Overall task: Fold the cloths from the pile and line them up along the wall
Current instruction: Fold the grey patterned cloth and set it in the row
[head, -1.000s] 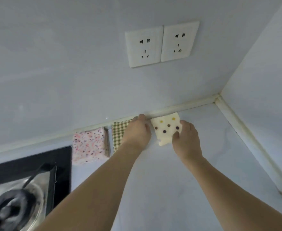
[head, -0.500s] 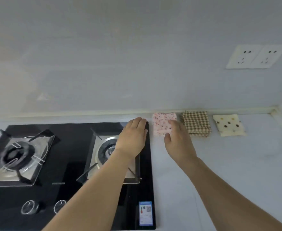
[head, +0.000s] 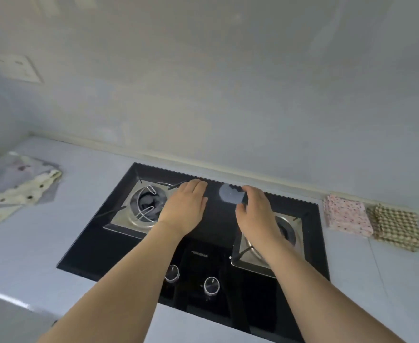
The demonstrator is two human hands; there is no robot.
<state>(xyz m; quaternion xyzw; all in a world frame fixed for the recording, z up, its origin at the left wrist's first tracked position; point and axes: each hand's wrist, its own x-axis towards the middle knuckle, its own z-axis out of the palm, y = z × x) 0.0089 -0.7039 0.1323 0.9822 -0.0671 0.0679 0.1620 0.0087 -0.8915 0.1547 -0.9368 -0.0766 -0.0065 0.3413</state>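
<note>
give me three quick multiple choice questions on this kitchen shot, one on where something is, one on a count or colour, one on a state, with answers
1. Where does the unfolded pile of cloths lie?
A. on the counter left of the hob
B. on the left burner
C. beside the folded cloths on the right

2. How many control knobs show on the front of the hob?
A. one
B. two
C. four

3. What are the two hands doing?
A. both hold a cloth
B. the left hand turns a knob
C. both are held over the hob with nothing in them

Answers:
1. A, the pile sits on the counter at far left, apart from the hob.
2. B, one knob and another show side by side.
3. C, the left hand and right hand have relaxed fingers and hold nothing.
</note>
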